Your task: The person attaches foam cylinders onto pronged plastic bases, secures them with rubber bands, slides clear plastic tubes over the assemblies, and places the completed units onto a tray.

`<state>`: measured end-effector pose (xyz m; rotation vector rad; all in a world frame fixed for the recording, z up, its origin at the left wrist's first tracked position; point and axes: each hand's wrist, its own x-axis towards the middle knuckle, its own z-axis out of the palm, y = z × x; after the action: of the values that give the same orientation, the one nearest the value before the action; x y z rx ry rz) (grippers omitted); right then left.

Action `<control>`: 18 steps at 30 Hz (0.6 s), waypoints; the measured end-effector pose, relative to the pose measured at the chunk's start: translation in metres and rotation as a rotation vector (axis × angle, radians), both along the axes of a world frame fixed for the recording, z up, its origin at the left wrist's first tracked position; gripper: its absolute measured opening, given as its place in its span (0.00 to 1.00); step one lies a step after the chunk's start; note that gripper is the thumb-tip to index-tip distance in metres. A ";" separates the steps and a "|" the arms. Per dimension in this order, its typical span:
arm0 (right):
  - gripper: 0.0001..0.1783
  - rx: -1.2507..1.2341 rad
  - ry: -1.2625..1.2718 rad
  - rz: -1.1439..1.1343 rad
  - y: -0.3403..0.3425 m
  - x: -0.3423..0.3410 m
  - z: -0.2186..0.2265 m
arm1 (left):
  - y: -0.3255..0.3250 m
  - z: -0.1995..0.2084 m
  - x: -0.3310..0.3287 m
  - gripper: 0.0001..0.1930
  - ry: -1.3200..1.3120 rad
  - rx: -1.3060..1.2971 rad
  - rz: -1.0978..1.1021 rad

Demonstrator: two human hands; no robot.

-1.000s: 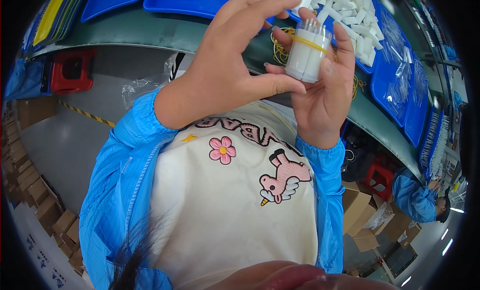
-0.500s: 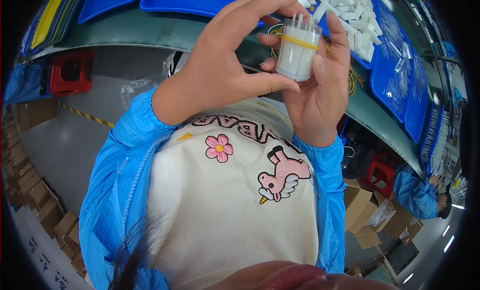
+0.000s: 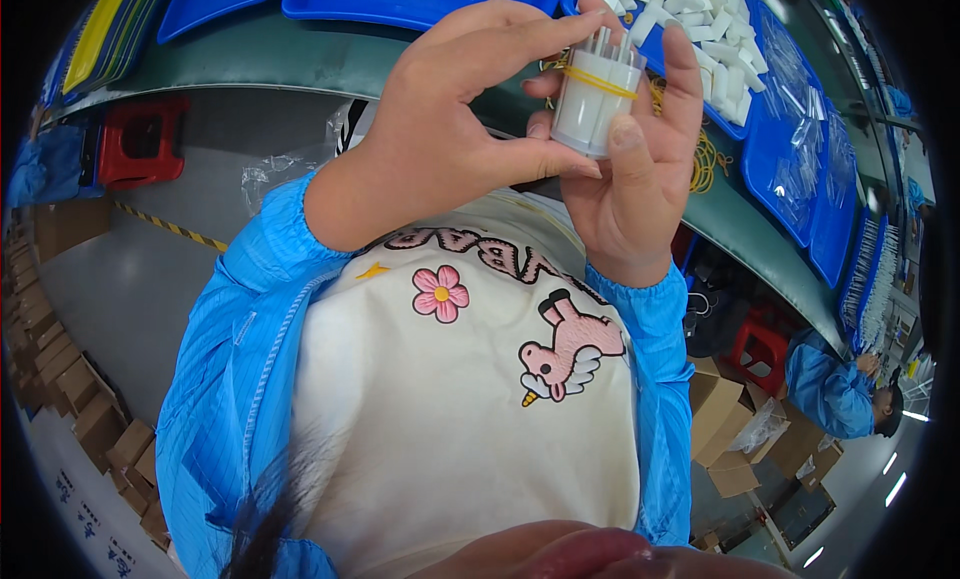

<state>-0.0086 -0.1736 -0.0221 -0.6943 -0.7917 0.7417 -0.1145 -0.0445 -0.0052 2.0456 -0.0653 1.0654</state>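
Both hands hold a bundle of white plastic pieces [image 3: 578,111] in clear plastic, raised above the bench edge. A yellow rubber band [image 3: 602,82] runs around its upper part, and a few thin white prongs stick up from the top. My left hand [image 3: 450,109] is closed on it, thumb at the lower end and fingers at the top. My right hand [image 3: 635,199] wraps it from behind and the right, with its thumb against the side and its index finger raised. Fingertips show on the bundle's left side.
Behind the hands, white plastic pieces [image 3: 720,39] are heaped in a blue tray. Yellow rubber bands [image 3: 708,164] lie on the green bench [image 3: 790,274]. Another blue tray [image 3: 765,184] holds clear plastic pieces [image 3: 800,119]. A co-worker [image 3: 840,389] sits at far right; red stools [image 3: 142,144] stand below.
My right thumb has shifted slightly down and left along the bundle. My left hand has dipped a little at the fingers. The bundle stays in nearly the same place.
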 end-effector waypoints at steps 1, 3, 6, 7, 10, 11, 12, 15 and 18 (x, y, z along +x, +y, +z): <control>0.38 0.017 -0.004 -0.003 0.001 -0.001 -0.001 | 0.000 -0.001 0.000 0.37 -0.001 0.000 0.002; 0.39 0.046 0.048 -0.021 0.006 -0.001 -0.002 | 0.000 -0.002 0.000 0.37 -0.009 0.004 0.021; 0.39 0.056 0.054 -0.024 0.004 -0.001 -0.003 | 0.000 -0.001 0.000 0.36 -0.011 -0.005 0.023; 0.38 0.039 0.006 -0.009 0.002 -0.001 -0.002 | -0.001 -0.001 0.001 0.36 -0.011 -0.005 0.024; 0.38 0.012 0.075 -0.010 -0.001 -0.004 0.000 | 0.005 -0.007 0.010 0.35 -0.062 -0.070 -0.053; 0.38 0.013 0.075 -0.008 -0.002 -0.006 0.000 | 0.017 -0.016 0.017 0.39 -0.120 0.132 -0.006; 0.38 -0.015 0.069 -0.019 -0.002 -0.007 0.001 | 0.024 -0.021 0.020 0.42 -0.178 0.334 0.041; 0.38 -0.040 0.058 -0.059 -0.002 -0.006 -0.001 | 0.008 0.014 0.008 0.37 0.010 0.341 0.002; 0.38 -0.042 0.045 -0.071 -0.003 -0.007 -0.001 | 0.014 0.014 0.006 0.33 0.029 0.459 0.013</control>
<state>-0.0152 -0.1766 -0.0231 -0.7373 -0.7088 0.7094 -0.1090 -0.0310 0.0091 2.4708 -0.3069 1.1024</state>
